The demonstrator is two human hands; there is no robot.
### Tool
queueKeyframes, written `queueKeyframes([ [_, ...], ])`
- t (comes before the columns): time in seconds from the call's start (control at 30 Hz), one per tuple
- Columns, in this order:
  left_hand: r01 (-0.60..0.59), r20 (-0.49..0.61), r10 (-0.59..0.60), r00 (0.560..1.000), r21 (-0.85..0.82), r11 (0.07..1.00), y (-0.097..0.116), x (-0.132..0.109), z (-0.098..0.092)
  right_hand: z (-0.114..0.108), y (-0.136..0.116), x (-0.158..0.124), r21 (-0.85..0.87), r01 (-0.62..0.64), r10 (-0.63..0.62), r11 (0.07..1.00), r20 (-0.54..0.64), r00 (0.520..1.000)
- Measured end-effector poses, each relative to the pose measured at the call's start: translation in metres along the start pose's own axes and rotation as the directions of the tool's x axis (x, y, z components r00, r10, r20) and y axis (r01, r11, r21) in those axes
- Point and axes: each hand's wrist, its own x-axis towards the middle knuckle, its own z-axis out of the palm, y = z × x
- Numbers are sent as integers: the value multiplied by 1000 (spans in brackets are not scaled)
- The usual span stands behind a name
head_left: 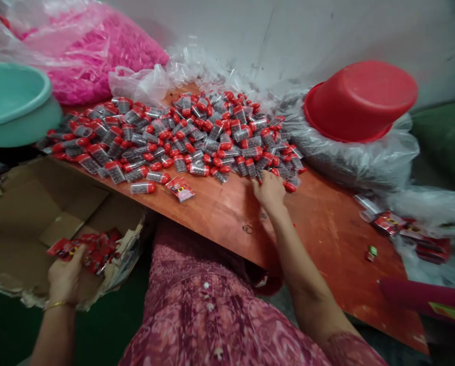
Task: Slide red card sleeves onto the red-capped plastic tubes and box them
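Observation:
A wide heap of clear plastic tubes with red caps (212, 132), dark inside, is spread over the orange-brown table (227, 208). At the heap's front right edge, my right hand (269, 190) has its fingers curled down around one red-capped tube, mostly hidden by the hand. My left hand (67, 274) is low at the left, over the open cardboard box (25, 213), its thumb closed on a red printed packet (61, 249). More red packets (99, 249) lie by its fingers in the box. A single red packet (180, 188) rests on the table before the heap.
A teal basin (17, 101) stands at the left, beside a clear bag of pink pieces (86, 56). At the right, an upturned red tub (364, 101) sits on a filled plastic bag (357, 157). Red packets (389, 223) and a small green item (371, 252) lie near the right edge.

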Motion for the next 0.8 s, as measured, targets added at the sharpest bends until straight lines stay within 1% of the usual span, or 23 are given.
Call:
queueKeyframes([
  [0.03,68,-149,-48,988,130,989,-11,5,-13,3,9,7,-68,5,-3,998,27,1000],
  [0.07,142,-296,-64,953,251,957,-17,7,-19,7,15,9,-111,32,-27,993,51,998],
  [0.1,196,-379,-65,923,319,927,-18,6,-20,11,18,7,-140,55,-47,989,62,997],
  [0.13,173,-399,-7,917,380,909,-14,2,-15,14,18,1,-160,72,-63,985,61,996],
  [0.17,92,-357,67,932,410,907,-7,-2,-4,17,17,-8,-179,83,-74,980,54,996],
  [0.2,-57,-255,174,951,410,910,4,-8,11,18,13,-19,-200,84,-76,976,45,996],
  [0.23,-222,-168,308,937,395,891,18,-13,30,18,8,-31,-220,82,-75,972,39,996],
  [0.27,-404,-47,454,890,380,832,34,-19,50,17,1,-43,-235,81,-74,969,40,996],
  [0.3,-551,67,567,821,357,755,50,-24,72,16,-5,-55,-240,84,-75,967,48,996],
  [0.33,-655,176,638,750,337,677,66,-29,92,14,-12,-66,-232,96,-84,968,61,995],
  [0.37,-726,266,677,686,317,610,80,-34,112,13,-18,-75,-213,117,-103,970,77,992],
  [0.4,-770,346,688,638,309,558,92,-37,129,12,-23,-83,-185,145,-129,972,97,987],
  [0.47,-825,478,674,564,300,478,108,-42,155,12,-29,-94,-112,204,-189,973,129,973],
  [0.53,-851,558,645,523,297,433,114,-43,171,11,-31,-99,-29,259,-254,965,116,960],
  [0.6,-859,580,635,510,299,417,114,-42,178,10,-30,-99,52,315,-318,948,41,947],
  [0.67,-858,562,649,513,299,418,111,-41,180,9,-32,-96,125,379,-378,917,-37,925],
  [0.73,-860,544,667,508,282,425,109,-41,179,8,-40,-91,200,423,-417,884,-73,906],
  [0.8,-866,532,687,496,242,438,107,-40,179,8,-53,-86,287,437,-436,852,-72,897],
])
